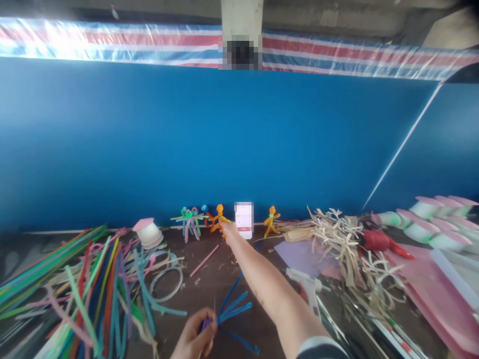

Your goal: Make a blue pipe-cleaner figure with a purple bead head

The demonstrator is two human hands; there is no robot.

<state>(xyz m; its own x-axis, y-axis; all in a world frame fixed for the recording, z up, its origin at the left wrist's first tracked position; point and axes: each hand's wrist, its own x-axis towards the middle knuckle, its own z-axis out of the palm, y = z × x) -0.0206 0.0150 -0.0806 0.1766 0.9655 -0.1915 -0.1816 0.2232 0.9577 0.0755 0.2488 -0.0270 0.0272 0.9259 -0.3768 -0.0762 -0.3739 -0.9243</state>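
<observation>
My left hand (198, 333), low in the middle, pinches a bundle of blue pipe cleaners (234, 308). Their looped ends fan out to the right, and a bit of purple shows between the fingers. My right hand (229, 231) is stretched far forward to the back of the table, its fingers closed at the side of a small orange pipe-cleaner figure (219, 214). The fingertips are small and partly hidden. Just right of that hand a lit phone (244, 222) stands upright. Beyond it is another orange figure (272, 222); to the left stands a multicoloured pipe-cleaner figure (190, 224).
Loose pipe cleaners (101, 294) pile up on the left, near a white ring (166, 284) and a pink-topped cup (148, 233). At right lie a glue gun (309, 286), dried strips (337, 232), purple paper (295, 257) and several white-and-pink cups (422, 229). A blue panel (239, 134) rises behind.
</observation>
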